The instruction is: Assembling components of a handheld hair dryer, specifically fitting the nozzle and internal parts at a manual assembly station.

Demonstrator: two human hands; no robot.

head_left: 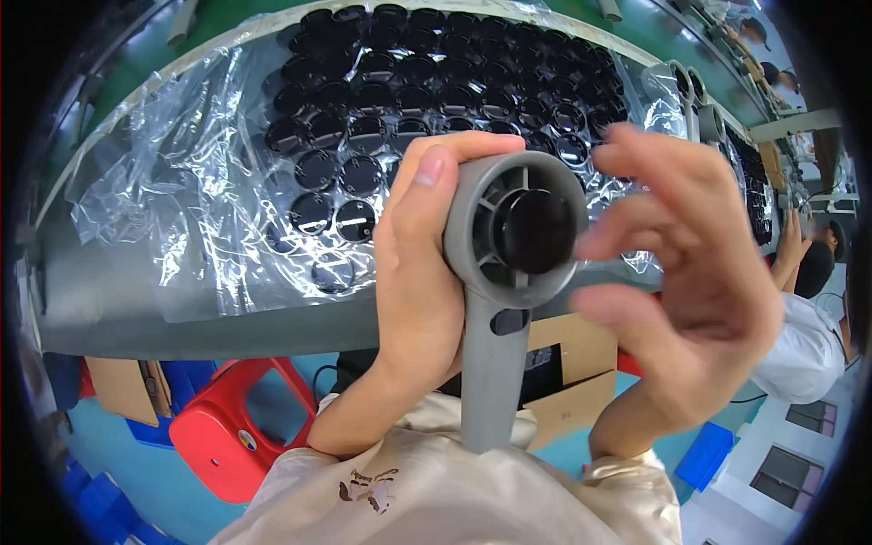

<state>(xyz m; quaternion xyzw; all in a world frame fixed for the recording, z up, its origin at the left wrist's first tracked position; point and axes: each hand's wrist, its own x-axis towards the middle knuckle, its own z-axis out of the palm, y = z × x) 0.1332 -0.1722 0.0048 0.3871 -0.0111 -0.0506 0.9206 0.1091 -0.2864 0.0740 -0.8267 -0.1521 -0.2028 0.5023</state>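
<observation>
My left hand (413, 245) is wrapped round the head of a grey handheld fan housing (495, 363), whose handle points down toward my body. The round mouth of the housing faces up at me, with ribs running from its rim to the hub. A glossy black round cap (538, 232) sits at the hub; whether it is fully seated I cannot tell. Close beside the rim, on the right, is my right hand (699, 263), slightly blurred, with its fingers apart and nothing seen between them. A dark oval slot marks the upper handle.
Many black round caps (372, 95) lie in rows on clear plastic sheeting (213, 182) over the grey bench (118, 331). More grey housings (710, 123) stand at the far right. A red stool (213, 436), a cardboard box (577, 400) and a blue bin (704, 456) are below. Another person (799, 350) works at right.
</observation>
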